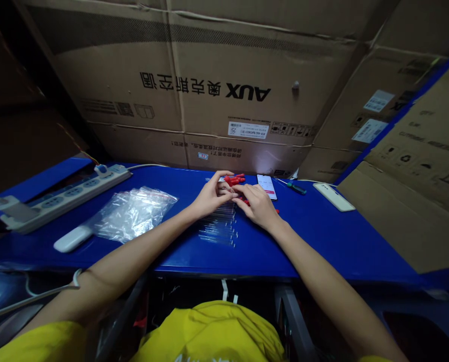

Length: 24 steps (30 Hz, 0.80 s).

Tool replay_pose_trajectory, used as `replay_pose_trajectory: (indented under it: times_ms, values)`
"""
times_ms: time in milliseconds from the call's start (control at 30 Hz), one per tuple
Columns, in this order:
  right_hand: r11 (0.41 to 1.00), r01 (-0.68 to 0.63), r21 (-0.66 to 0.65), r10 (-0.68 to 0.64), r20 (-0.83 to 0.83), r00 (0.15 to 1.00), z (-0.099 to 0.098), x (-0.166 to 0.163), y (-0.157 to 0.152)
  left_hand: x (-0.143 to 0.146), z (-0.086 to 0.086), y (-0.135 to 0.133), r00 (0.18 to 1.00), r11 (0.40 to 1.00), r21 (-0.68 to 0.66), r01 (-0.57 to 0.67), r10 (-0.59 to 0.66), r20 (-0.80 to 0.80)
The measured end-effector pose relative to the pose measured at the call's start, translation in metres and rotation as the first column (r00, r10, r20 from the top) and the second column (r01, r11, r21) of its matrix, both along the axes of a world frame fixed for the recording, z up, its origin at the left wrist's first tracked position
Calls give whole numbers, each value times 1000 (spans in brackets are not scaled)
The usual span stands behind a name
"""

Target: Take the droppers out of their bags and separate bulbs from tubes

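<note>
My left hand [212, 193] and my right hand [257, 203] meet over the middle of the blue table [322, 236], fingers pinched together on small red pieces [235, 179]. What exactly sits between the fingertips is too small to name. A row of clear thin tubes [220, 226] lies on the table just under and in front of both hands. More red pieces lie just beyond the fingertips.
A heap of clear plastic bags [132, 212] lies left, beside a white power strip [64, 196] and a white oblong device [73, 239]. A phone [266, 186], a green-handled screwdriver [294, 187] and a white remote-like object [333, 196] lie right. Cardboard boxes [209, 85] wall the back and right.
</note>
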State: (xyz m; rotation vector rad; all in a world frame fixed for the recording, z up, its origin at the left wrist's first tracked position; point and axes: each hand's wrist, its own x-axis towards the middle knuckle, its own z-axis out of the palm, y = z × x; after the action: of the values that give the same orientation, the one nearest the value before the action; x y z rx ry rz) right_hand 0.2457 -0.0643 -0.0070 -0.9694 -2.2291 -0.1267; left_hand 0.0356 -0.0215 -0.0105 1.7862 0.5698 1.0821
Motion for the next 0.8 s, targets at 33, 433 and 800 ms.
replay_pose_trajectory:
  times_ms: [33,433,800]
  values:
    - [1000,-12,-1,12,7,1000,0,1,0,-1,1,0,1000,1000,3,6,-6,-6]
    - [970,157,184,-206,286,936,14,5,-6,-18,20,0,911,833,509,-216,360,-202]
    - [916,249,314,-357,354,865,9,-18,-12,-11,14,-4,683,747,665,-7,490,-543]
